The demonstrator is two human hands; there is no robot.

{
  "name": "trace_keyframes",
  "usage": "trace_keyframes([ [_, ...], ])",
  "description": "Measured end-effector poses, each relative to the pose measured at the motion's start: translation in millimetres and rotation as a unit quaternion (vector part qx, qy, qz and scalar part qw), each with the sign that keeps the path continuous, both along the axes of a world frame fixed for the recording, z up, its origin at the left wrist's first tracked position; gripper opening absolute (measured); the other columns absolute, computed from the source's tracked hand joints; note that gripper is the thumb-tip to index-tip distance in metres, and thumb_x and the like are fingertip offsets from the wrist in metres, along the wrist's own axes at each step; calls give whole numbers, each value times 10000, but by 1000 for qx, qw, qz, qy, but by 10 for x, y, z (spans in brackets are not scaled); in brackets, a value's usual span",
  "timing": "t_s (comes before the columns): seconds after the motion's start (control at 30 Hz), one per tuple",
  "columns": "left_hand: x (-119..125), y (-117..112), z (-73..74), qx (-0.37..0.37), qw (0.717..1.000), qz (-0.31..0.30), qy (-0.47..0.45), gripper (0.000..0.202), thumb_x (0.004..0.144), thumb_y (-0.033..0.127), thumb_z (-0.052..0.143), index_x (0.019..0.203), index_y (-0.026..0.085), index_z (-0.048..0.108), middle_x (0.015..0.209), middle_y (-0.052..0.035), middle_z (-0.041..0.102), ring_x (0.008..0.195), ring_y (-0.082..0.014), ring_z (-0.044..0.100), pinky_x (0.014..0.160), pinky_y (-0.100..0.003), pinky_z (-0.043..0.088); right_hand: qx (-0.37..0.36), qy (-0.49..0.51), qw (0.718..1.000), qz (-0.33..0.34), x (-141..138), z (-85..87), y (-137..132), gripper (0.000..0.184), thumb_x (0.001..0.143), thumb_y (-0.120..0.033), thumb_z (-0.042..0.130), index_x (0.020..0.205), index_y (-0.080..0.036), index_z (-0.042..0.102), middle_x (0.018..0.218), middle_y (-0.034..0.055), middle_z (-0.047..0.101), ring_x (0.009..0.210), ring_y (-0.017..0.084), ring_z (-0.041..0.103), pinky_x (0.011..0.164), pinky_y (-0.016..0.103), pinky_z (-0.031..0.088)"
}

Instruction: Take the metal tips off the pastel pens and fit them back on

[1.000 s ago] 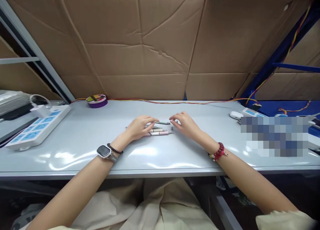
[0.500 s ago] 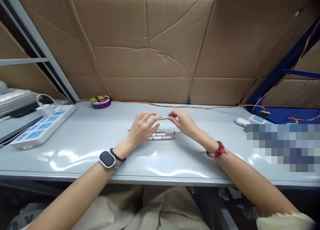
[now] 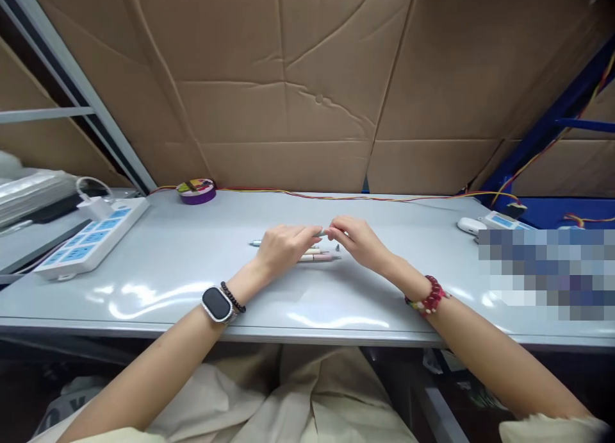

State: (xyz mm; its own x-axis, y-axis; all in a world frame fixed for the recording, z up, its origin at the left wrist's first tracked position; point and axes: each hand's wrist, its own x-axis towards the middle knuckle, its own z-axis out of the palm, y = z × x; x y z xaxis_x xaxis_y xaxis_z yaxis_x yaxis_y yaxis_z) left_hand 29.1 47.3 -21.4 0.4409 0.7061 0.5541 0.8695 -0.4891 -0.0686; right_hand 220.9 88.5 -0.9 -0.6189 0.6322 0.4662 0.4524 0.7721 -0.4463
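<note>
Pen (image 3: pixel 325 232) pinched between both hands' fingers (image 3: pixel 313 231)

The left hand (image 3: pixel 284 245) covers most of the pens (image 3: pixel 321 257) lying on the table (image 3: pixel 158 270). What the fingertips pinch between the two hands is too small to tell. A blurred patch (image 3: pixel 548 273) hides things on the right. The power strip (image 3: pixel 89 239) has its near end cut short by glare.

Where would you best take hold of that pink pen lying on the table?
Pinch the pink pen across its slim barrel near the middle, coming down from above. It lies flat and sideways on the table, beside another pen, with the left hand and right hand close over its ends.
</note>
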Motion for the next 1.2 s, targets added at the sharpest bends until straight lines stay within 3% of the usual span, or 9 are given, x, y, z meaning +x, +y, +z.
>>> trace_keyframes([
  [0.2, -4, 70, -47, -38, 999, -22, -12, 332, 979, 344, 292, 1041, 218, 593, 841, -14, 711, 661, -146, 611, 651, -295, 359, -9, -8, 999, 43, 68, -17, 104, 341, 912, -365, 443, 694, -176, 625, 688, 44, 617, 672, 165, 532, 630, 279, 409],
  [0.43, -9, 69, 8, -82, 996, -41, -17, 334, 980, 322, 278, 1053, 198, 578, 743, -7, 680, 663, -156, 610, 679, -282, 397, -10, 8, 998, 54, 76, -56, 157, 401, 867, -500, 470, 684, -190, 646, 668, 53, 599, 699, 184, 497, 658, 302, 393],
  [0.53, 12, 41, 20, -80, 996, -44, -14, 344, 984, 332, 250, 1109, 205, 543, 705, -1, 652, 661, -157, 606, 679, -279, 405, -45, 5, 998, 49, 62, -39, 116, 415, 875, -488, 451, 624, -189, 591, 609, 16, 556, 614, 149, 476, 605, 272, 370],
  [0.63, 37, 17, 4, -66, 997, -43, -10, 340, 971, 389, 290, 1173, 209, 495, 823, -28, 661, 749, -170, 616, 698, -280, 417, -88, 14, 996, 13, 17, -63, 72, 506, 927, -461, 309, 532, -187, 467, 507, -24, 420, 492, 111, 375, 512, 251, 307],
  [0.8, 61, 3, -35, -51, 998, -16, 14, 347, 948, 437, 327, 957, 188, 568, 881, -66, 621, 704, -175, 602, 612, -271, 408, -153, 22, 987, -33, -53, -155, 61, 505, 894, -479, 346, 481, -216, 222, 476, -60, 180, 445, 86, 188, 442, 241, 187],
  [0.97, 101, -11, -32, -40, 999, 10, 13, 333, 955, 407, 324, 902, 182, 563, 877, -61, 594, 673, -160, 578, 575, -256, 376, -176, 50, 983, -26, -53, -160, 62, 488, 894, -491, 327, 511, -215, 205, 492, -57, 198, 455, 84, 199, 454, 237, 210],
  [1.2, 126, -22, -13, -64, 998, 8, -18, 312, 964, 359, 333, 899, 167, 570, 785, -32, 604, 658, -136, 570, 580, -252, 418, -119, 88, 989, -24, -66, -141, 29, 489, 900, -468, 335, 490, -201, 305, 490, -45, 301, 486, 96, 291, 510, 251, 275],
])
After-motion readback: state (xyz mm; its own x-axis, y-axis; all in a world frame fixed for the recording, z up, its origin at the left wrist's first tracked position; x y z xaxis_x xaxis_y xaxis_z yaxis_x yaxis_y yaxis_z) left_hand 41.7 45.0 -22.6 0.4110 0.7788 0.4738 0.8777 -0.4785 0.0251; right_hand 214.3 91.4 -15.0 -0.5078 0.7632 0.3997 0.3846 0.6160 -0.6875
